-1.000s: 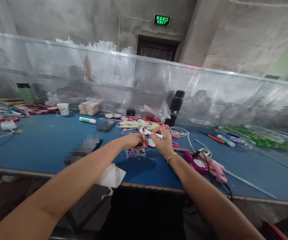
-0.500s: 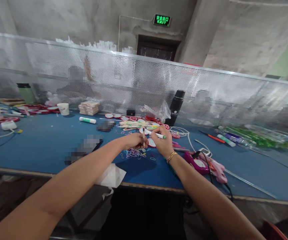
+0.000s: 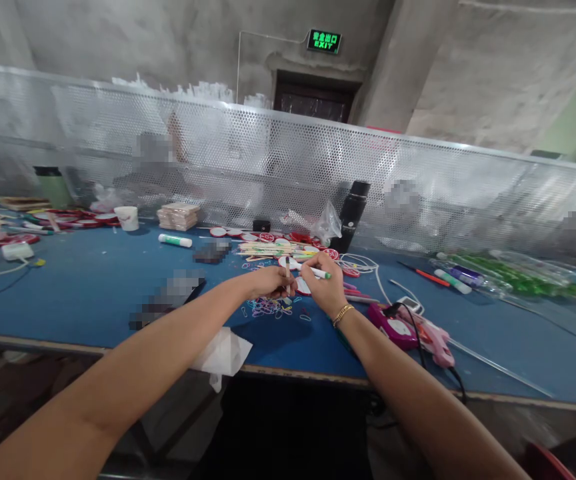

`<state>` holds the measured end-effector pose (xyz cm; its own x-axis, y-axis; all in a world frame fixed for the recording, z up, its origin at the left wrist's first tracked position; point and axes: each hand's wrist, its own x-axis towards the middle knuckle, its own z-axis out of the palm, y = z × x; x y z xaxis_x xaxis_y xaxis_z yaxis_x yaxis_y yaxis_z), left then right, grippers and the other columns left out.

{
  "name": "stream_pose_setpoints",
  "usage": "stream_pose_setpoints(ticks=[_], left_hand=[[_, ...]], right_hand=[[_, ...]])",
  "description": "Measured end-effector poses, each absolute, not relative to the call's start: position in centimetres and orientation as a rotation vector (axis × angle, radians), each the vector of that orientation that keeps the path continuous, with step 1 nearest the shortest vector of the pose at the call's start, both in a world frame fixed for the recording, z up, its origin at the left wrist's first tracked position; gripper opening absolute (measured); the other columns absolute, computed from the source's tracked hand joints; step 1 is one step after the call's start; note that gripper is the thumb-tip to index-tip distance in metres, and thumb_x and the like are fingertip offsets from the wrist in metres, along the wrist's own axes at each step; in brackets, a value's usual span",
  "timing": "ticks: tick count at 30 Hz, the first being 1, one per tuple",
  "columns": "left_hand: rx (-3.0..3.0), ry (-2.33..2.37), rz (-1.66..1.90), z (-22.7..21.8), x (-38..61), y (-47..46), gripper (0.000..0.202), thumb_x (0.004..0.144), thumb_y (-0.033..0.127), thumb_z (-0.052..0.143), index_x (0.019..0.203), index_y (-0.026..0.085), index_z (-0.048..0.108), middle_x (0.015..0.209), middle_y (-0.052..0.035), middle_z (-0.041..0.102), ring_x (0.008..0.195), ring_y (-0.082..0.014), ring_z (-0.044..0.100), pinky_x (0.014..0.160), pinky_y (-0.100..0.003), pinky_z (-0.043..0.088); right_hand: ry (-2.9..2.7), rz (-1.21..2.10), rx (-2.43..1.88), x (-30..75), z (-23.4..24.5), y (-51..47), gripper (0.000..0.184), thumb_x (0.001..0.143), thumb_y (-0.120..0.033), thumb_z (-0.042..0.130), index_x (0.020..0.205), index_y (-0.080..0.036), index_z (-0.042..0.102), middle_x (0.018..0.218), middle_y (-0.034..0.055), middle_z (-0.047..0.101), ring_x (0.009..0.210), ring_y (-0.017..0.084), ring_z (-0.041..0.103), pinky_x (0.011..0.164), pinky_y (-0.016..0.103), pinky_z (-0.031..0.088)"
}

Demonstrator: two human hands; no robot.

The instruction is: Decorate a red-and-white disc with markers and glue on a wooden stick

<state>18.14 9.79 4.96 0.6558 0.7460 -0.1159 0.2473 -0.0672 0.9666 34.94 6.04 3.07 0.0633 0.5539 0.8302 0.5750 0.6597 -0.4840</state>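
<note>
Grasped in right hand [image 3: 327,285]: white marker [image 3: 318,272]; pinched in left hand [image 3: 269,283]: pale stick [image 3: 288,275].
Clasped crosswise between right thumb and fingers, with green end projecting right: the marker. Roughly upright in left fingertips, left of the marker, dark end uppermost: the stick. Between both hands: round red-rimmed piece [image 3: 303,286]. Near side of left hand: coloured pins [image 3: 268,307] on blue tabletop [image 3: 93,267]. Beyond, on far side: bundle of sticks [image 3: 272,249]. Farther right: purple case [image 3: 393,329].
</note>
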Motion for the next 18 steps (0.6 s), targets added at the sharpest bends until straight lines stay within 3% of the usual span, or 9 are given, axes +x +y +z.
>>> stream_pose_setpoints(ticks=[18], left_hand=[[1.638,0.839,0.503,4.92,18.19,9.80,0.016,0.075,0.029,0.066,0.074,0.013,0.061,0.070,-0.0026,0.064,0.055,-0.0075,0.050,0.051,-0.020,0.034]], right_hand=[[-1.597,0.005,-0.940,34.83,3.05,6.06,0.010,0.081,-0.020,0.056,0.071,-0.021,0.057,0.069,-0.0013,0.059,0.065,0.015,0.055,0.064,0.029,0.042]])
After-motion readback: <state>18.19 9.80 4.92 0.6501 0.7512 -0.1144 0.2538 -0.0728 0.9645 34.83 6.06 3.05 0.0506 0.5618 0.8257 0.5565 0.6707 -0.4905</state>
